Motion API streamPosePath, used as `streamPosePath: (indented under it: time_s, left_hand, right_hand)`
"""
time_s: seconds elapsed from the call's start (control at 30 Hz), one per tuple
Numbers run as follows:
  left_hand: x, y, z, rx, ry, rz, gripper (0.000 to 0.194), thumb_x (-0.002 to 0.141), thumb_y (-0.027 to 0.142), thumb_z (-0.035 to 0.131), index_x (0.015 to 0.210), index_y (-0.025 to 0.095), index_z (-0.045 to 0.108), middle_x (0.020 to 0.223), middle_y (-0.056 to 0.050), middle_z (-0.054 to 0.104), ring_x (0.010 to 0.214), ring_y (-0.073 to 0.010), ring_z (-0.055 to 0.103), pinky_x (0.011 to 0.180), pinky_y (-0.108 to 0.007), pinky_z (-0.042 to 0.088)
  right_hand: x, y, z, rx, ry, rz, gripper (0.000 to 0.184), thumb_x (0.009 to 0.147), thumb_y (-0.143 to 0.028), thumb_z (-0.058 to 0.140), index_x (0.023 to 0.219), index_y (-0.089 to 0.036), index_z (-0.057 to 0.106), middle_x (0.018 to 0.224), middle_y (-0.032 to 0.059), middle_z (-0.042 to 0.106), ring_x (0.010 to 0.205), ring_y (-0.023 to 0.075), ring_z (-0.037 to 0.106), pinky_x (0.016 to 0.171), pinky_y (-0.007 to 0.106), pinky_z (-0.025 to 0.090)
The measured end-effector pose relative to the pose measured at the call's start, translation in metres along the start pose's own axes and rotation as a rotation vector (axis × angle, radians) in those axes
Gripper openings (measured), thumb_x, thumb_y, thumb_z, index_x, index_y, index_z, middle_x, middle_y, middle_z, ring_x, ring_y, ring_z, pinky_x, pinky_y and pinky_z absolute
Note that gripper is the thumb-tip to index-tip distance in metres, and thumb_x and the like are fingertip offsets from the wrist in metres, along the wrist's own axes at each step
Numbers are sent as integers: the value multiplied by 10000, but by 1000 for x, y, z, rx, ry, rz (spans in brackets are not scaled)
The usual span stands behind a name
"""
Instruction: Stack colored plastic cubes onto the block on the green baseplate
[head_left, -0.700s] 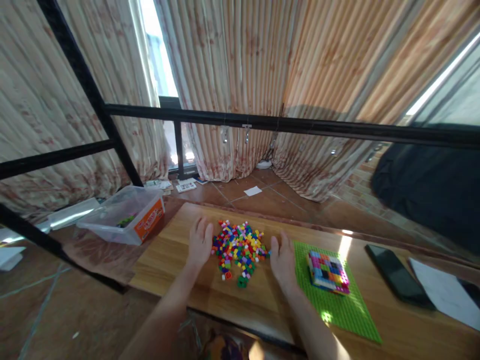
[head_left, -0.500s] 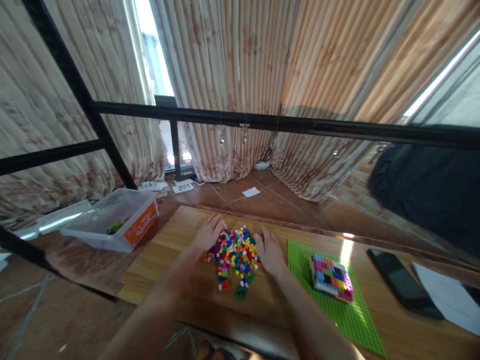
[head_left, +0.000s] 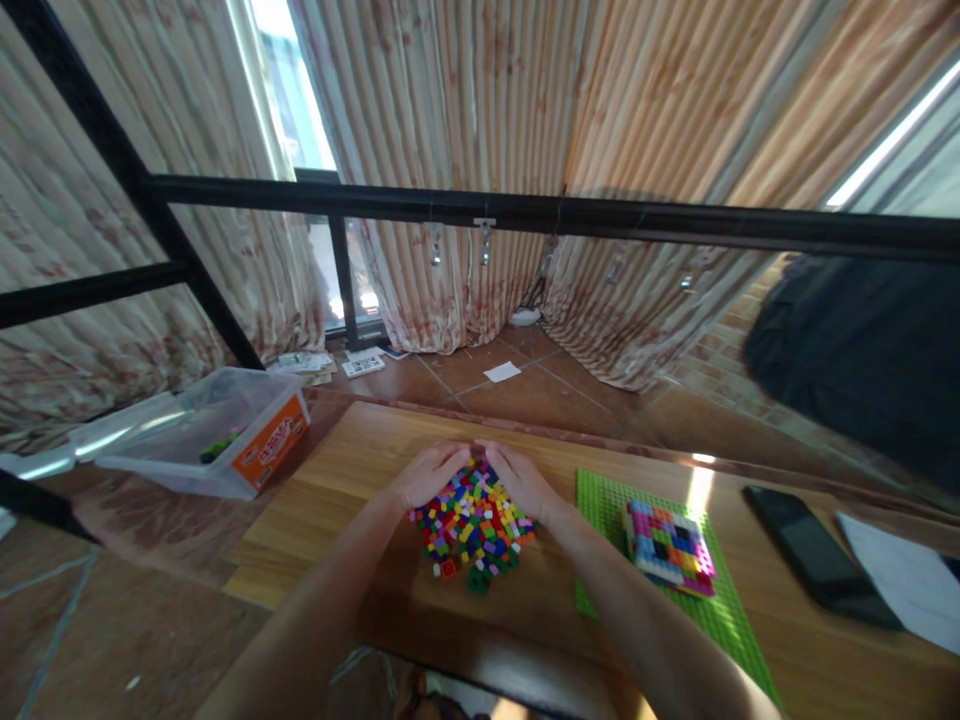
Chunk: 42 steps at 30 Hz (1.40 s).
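A heap of small multicoloured building bricks (head_left: pixel 476 525) lies on the wooden table (head_left: pixel 322 470). My left hand (head_left: pixel 435 472) rests along the heap's far left side, fingers stretched out and pointing inward. Along the far right side lies my right hand (head_left: pixel 519 480), its fingers extended too. The fingertips of both hands come close together behind the pile, and each hand touches the bricks at its edge. Neither grips a brick that I can make out. Right of my right forearm, a built block of bricks (head_left: pixel 670 547) sits on a green baseplate (head_left: pixel 600 490).
A dark phone (head_left: pixel 814 555) and a white paper sheet (head_left: pixel 904 580) lie at the table's right. On the floor to the left stands a clear plastic box (head_left: pixel 187 470) with an orange label. A black metal rail (head_left: pixel 525 208) crosses beyond the table, before the curtains.
Both hands have moved from the heap's left and right sides to its far edge, their fingertips drawing together. The heap has spread slightly wider toward the right. The view has shifted a little.
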<state>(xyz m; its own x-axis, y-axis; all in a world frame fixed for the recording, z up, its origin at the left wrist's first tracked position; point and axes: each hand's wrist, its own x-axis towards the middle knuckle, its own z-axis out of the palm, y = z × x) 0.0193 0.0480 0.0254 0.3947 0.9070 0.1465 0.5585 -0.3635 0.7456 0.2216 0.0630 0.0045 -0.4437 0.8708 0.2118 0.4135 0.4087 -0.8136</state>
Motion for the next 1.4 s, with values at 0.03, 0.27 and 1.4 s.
streamPosePath:
  time_s: [0.03, 0.27, 1.4]
  left_hand:
    - [-3, 2, 0, -21, 0, -14, 521, 938, 503, 323, 1216, 187, 631, 1251, -64, 647, 1175, -224, 572, 1072, -363, 398]
    - [-18, 2, -1, -234, 100, -101, 538, 921, 513, 379, 1219, 138, 624, 1247, -99, 649, 1188, -243, 573, 1086, -410, 391]
    - [-58, 55, 46, -364, 501, -263, 278, 774, 284, 588, 997, 163, 702, 995, -81, 729, 923, -204, 666, 876, -329, 497]
  right_hand:
    - [-3, -1, -1, 52, 12, 4, 552, 942, -567, 299, 1231, -221, 619, 1248, 75, 650, 1216, 229, 552, 1083, 433, 362]
    - [-18, -3, -8, 544, 160, 162, 593, 837, -656, 465, 1097, -162, 667, 994, 106, 732, 872, 246, 698, 847, 422, 536]
    - [-35, -15, 0, -326, 80, 19, 106, 808, -170, 637, 854, -216, 721, 967, 58, 669, 981, 187, 579, 898, 303, 424]
